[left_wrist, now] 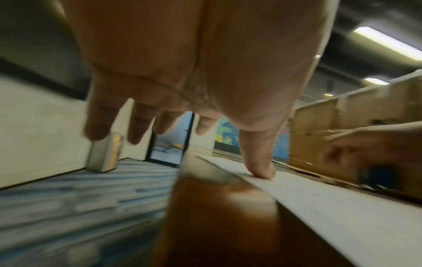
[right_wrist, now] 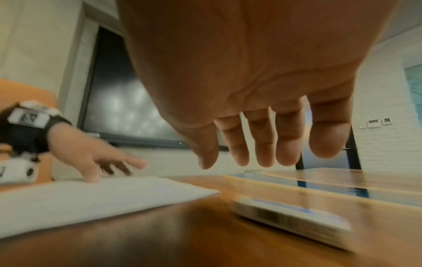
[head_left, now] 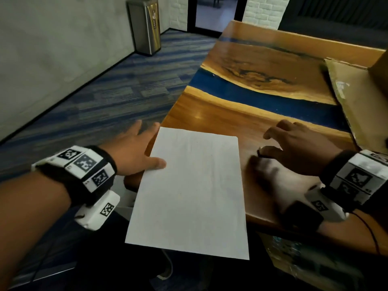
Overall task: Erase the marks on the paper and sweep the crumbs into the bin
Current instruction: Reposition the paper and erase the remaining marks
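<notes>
A white sheet of paper [head_left: 189, 190] lies on the wooden table [head_left: 241, 114], its near-left part hanging past the table's corner. Only faint traces show on it, and I make out no crumbs. My left hand [head_left: 136, 152] is at the paper's left edge with its thumb [left_wrist: 260, 168] pressing on the sheet and its fingers straight over the floor. My right hand [head_left: 298, 148] hovers with fingers spread just right of the paper, holding nothing. Under it lies a white eraser with a blue top [right_wrist: 290, 216], blurred in the head view [head_left: 270, 169]. A metal bin [head_left: 144, 24] stands on the floor by the wall.
An open cardboard box [head_left: 357, 97] takes up the table's right side. A blue resin band [head_left: 252, 95] crosses the tabletop beyond my hands. Striped blue carpet [head_left: 105, 91] lies between the table and the bin [left_wrist: 105, 153]. A dark doorway [head_left: 210, 13] is at the back.
</notes>
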`<state>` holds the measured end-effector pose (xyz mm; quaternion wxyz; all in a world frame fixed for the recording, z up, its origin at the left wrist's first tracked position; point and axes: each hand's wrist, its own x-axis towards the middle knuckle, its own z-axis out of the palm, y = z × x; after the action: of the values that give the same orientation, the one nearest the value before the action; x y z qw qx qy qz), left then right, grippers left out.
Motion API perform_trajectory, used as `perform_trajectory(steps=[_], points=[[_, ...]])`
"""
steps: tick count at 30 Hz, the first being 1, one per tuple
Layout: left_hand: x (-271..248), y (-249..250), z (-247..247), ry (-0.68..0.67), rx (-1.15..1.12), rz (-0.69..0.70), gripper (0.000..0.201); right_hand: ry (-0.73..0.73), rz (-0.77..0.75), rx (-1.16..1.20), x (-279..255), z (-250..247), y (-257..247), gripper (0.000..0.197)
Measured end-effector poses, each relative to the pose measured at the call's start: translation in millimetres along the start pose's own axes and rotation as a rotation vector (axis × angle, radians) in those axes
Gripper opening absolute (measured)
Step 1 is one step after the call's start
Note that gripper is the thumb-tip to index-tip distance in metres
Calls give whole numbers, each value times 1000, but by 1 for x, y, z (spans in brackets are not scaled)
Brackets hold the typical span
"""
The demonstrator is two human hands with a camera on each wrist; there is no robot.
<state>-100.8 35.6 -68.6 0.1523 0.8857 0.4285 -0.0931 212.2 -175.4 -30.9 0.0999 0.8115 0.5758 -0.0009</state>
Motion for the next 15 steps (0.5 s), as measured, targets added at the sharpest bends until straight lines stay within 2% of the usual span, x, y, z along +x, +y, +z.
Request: perform_trajectory(steps=[2,5,6,9,12,15], points=[[-1,-17,4,5,-62,-45,103,-21,-47,119,-8,-9,-26,37],[-2,-31,1,-50,-246,-109,53,-254,-75,231,-11,-9,-64,32],[-2,-35,1,-31,-351,-124,45,-278,-74,237,-8,-6,-70,33],[-3,-43,-2,136,-579,-131,39,-262,-49,258,5,-4,-74,35],[-5,-42,-10,306,-750,-81,41,-271,-31,333,15,-13,-79,33],[-10,-33,-27,354,-1009,-3,39,-227,9,537,24,-23,-81,27]])
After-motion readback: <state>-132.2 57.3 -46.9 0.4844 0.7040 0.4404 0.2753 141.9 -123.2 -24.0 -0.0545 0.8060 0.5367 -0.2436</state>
